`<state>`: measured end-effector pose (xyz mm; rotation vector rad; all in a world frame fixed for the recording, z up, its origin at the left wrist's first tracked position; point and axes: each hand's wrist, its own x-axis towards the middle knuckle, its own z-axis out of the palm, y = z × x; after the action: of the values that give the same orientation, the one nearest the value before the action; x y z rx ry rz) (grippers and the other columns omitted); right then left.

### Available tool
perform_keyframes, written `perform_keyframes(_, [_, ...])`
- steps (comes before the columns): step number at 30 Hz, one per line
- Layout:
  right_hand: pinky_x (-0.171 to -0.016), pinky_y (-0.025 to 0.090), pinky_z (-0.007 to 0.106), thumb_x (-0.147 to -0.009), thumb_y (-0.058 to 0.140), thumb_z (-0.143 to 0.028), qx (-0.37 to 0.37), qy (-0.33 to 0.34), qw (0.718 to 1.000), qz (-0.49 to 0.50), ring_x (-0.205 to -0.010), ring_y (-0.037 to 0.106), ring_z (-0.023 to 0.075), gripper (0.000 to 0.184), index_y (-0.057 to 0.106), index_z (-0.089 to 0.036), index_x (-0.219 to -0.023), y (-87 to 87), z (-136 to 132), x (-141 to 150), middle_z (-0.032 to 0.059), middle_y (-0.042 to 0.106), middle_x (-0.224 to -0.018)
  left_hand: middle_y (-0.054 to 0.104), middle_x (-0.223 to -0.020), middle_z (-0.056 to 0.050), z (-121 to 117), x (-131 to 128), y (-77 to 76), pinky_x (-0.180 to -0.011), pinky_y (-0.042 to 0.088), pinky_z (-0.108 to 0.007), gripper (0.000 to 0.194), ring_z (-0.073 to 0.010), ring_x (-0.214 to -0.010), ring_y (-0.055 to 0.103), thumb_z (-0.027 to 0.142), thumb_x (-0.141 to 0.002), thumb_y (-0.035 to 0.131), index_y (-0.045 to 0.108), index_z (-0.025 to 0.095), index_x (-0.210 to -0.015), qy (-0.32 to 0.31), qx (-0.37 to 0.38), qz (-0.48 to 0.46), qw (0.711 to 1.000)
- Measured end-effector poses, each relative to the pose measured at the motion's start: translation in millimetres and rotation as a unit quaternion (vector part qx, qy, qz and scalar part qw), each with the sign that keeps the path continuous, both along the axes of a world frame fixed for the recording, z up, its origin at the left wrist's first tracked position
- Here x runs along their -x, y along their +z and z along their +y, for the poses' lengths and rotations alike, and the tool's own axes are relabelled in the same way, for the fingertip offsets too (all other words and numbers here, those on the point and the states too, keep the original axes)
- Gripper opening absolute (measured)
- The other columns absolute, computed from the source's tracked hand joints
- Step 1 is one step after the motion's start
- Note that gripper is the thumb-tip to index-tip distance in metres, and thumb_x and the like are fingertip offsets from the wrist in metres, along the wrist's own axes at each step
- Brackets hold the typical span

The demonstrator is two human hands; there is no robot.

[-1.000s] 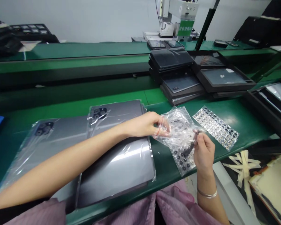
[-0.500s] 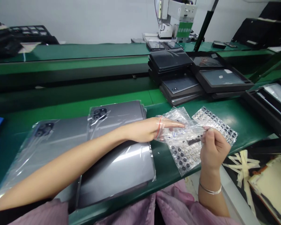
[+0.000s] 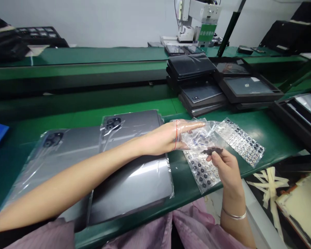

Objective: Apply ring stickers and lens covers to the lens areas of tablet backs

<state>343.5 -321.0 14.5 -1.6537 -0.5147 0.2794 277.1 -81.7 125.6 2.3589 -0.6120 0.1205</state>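
My left hand [image 3: 168,136] reaches into the mouth of a clear zip bag [image 3: 197,138] with a red seal line and blue handwriting. Its fingers are stretched out and apart inside the plastic. With thumb and fingers closed, my right hand [image 3: 226,169] pinches the lower corner of this bag, where small dark pieces [image 3: 211,150] are bunched. What the pieces are is too small to tell. Under the bag lies a clear sheet [image 3: 203,178] with rows of black and pale round parts, and a similar sheet [image 3: 246,145] is to the right.
Film-wrapped grey tablet back covers lie in a left pile [image 3: 75,141] and a right stack [image 3: 134,186], under my left forearm. Black trays [image 3: 202,107] with tablets stand behind. A machine [image 3: 202,20] is at the back. Tape strips [image 3: 271,186] hang at the bench's right edge.
My right hand has moved down and left, pulling the bag's corner with the dark pieces bunched there. My left fingers have spread inside the bag. The view has shifted slightly.
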Motion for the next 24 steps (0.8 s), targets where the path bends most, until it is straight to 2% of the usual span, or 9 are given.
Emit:
perform_keyframes(3, [-0.067, 0.044, 0.028, -0.084, 0.063, -0.033, 0.012, -0.033, 0.999, -0.032, -0.069, 0.058, 0.0149, 0.016, 0.067, -0.021, -0.093, 11.6, -2.8, 2.9, -0.0005, 0.064, -0.069, 0.049, -0.137, -0.013, -0.6, 1.1, -4.3, -0.101, 0.037, -0.043, 0.065, -0.0244, -0.124, 0.046, 0.018, -0.085, 0.062, 0.032, 0.023, -0.141, 0.017, -0.003, -0.006, 1.0])
perform_keyframes(5, [-0.067, 0.045, 0.028, -0.084, 0.063, -0.031, 0.02, -0.047, 0.997, -0.058, -0.069, 0.059, 0.0149, 0.017, 0.067, -0.022, -0.098, 17.5, -4.0, 4.6, -0.0013, 0.065, -0.069, 0.05, -0.134, -0.014, -0.9, 1.9, -6.5, -0.099, 0.039, -0.043, 0.064, -0.0249, -0.12, 0.047, 0.02, -0.084, 0.063, 0.033, 0.021, -0.14, 0.02, -0.009, -0.009, 1.0])
perform_keyframes(9, [-0.063, 0.046, 0.026, -0.084, 0.063, -0.029, -0.001, -0.09, 0.992, -0.086, -0.066, 0.061, 0.0137, 0.012, 0.066, -0.023, -0.093, 22.2, -4.3, 7.1, -0.0021, 0.067, -0.068, 0.056, -0.116, -0.014, -0.6, 2.3, -8.2, -0.091, 0.044, -0.039, 0.049, -0.0239, -0.107, 0.05, 0.022, -0.082, 0.066, 0.046, 0.013, -0.126, 0.029, -0.023, -0.016, 0.999])
perform_keyframes(11, [-0.062, 0.046, 0.025, -0.085, 0.062, -0.029, 0.0, -0.088, 0.993, -0.082, -0.064, 0.061, 0.0131, 0.011, 0.066, -0.023, -0.093, 22.0, -3.5, 6.9, -0.0025, 0.067, -0.068, 0.057, -0.101, -0.01, -0.4, 1.7, -8.0, -0.084, 0.046, -0.035, 0.037, -0.0208, -0.095, 0.053, 0.025, -0.081, 0.067, 0.053, 0.012, -0.112, 0.033, -0.03, -0.018, 0.999])
perform_keyframes(13, [-0.062, 0.046, 0.025, -0.086, 0.061, -0.029, 0.001, -0.077, 0.995, -0.07, -0.064, 0.061, 0.0128, 0.011, 0.066, -0.023, -0.093, 20.5, -2.5, 6.1, -0.0026, 0.066, -0.067, 0.055, -0.094, -0.007, -0.3, 1.0, -7.9, -0.077, 0.048, -0.031, 0.033, -0.017, -0.083, 0.054, 0.027, -0.08, 0.069, 0.056, 0.012, -0.106, 0.033, -0.038, -0.018, 0.999])
perform_keyframes(15, [-0.063, 0.046, 0.025, -0.086, 0.061, -0.029, -0.009, -0.073, 0.996, -0.057, -0.065, 0.061, 0.0128, 0.01, 0.065, -0.023, -0.092, 17.9, -1.6, 5.7, -0.0025, 0.066, -0.067, 0.055, -0.098, -0.008, -0.1, 0.3, -8.2, -0.077, 0.048, -0.03, 0.034, -0.0164, -0.083, 0.055, 0.025, -0.079, 0.069, 0.056, 0.013, -0.109, 0.027, -0.057, -0.018, 0.998])
perform_keyframes(18, [-0.064, 0.046, 0.027, -0.084, 0.063, -0.029, -0.039, -0.063, 0.997, -0.034, -0.067, 0.062, 0.0142, 0.01, 0.064, -0.022, -0.09, 13.4, -0.7, 8.0, -0.0014, 0.067, -0.069, 0.057, -0.101, -0.01, -0.5, -1.2, -10.1, -0.081, 0.049, -0.032, 0.031, -0.0198, -0.093, 0.056, 0.024, -0.081, 0.067, 0.059, 0.015, -0.109, 0.014, -0.105, -0.015, 0.994])
perform_keyframes(21, [-0.064, 0.047, 0.028, -0.084, 0.064, -0.028, -0.079, -0.066, 0.994, -0.024, -0.069, 0.064, 0.0159, 0.008, 0.063, -0.022, -0.089, 10.2, -0.5, 12.0, -0.0003, 0.067, -0.076, 0.061, -0.09, -0.008, -2.2, -3.3, -12.6, -0.078, 0.049, -0.03, 0.014, -0.0195, -0.087, 0.058, 0.02, -0.083, 0.063, 0.066, 0.014, -0.095, -0.011, -0.151, -0.011, 0.988])
perform_keyframes(24, [-0.066, 0.047, 0.03, -0.083, 0.064, -0.026, -0.085, -0.073, 0.993, -0.029, -0.072, 0.065, 0.0172, 0.006, 0.062, -0.022, -0.088, 8.2, -1.5, 14.1, 0.0, 0.067, -0.077, 0.062, -0.085, -0.007, -4.7, -4.1, -12.7, -0.075, 0.05, -0.029, 0.013, -0.0185, -0.082, 0.059, 0.015, -0.084, 0.059, 0.069, 0.014, -0.092, -0.03, -0.172, -0.012, 0.985])
